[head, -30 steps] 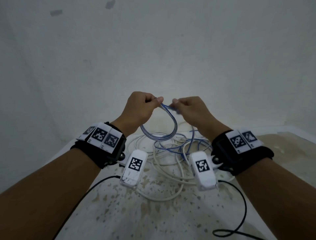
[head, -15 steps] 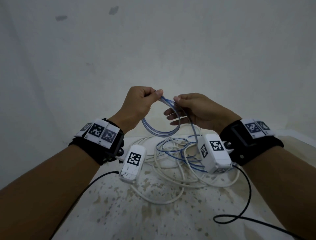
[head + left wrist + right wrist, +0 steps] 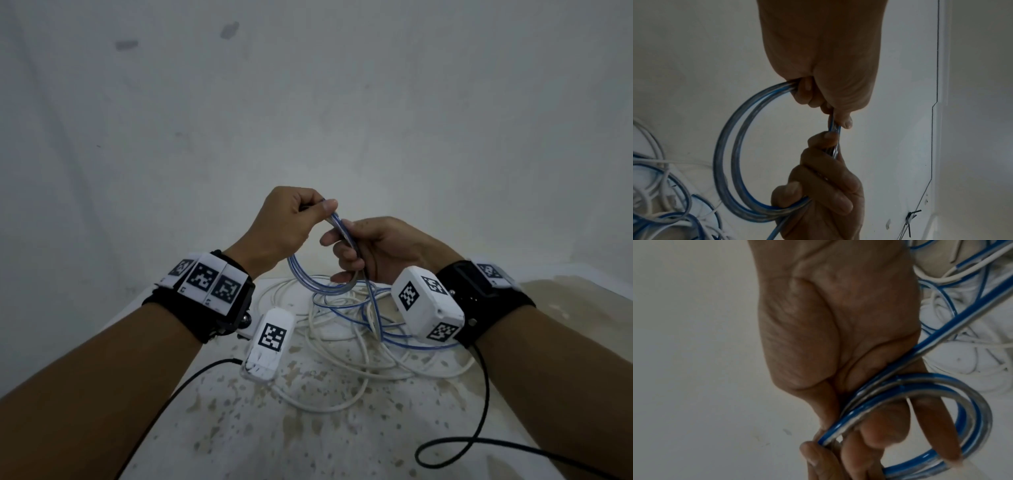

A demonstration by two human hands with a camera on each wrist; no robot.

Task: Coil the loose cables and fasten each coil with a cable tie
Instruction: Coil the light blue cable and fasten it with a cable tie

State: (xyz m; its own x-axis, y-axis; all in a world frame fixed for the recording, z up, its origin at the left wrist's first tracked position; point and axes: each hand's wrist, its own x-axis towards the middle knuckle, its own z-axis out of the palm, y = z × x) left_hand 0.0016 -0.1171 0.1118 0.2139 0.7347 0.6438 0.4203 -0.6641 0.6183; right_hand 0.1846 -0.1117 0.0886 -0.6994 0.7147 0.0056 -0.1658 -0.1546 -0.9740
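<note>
Blue and clear-striped, the cable [image 3: 310,281] is wound into a small coil of about 2 turns held up above the table [image 3: 342,438], between both hands. The left hand [image 3: 284,229] is closed in a fist at the top of the coil, thumb pressed against the curled forefinger with the strands pinched between them. The right hand [image 3: 380,251] sits just below and beside it, nearly touching, its fingers [image 3: 824,162] curled round the strands on the other side of the loop, thumb on top. From the right hand the loose rest of the cable runs down to the table, where it lies tangled with a white cable [image 3: 329,346] in a slack heap under the wrists. A thin black lead [image 3: 479,435] trails across the stained tabletop near the right forearm
</note>
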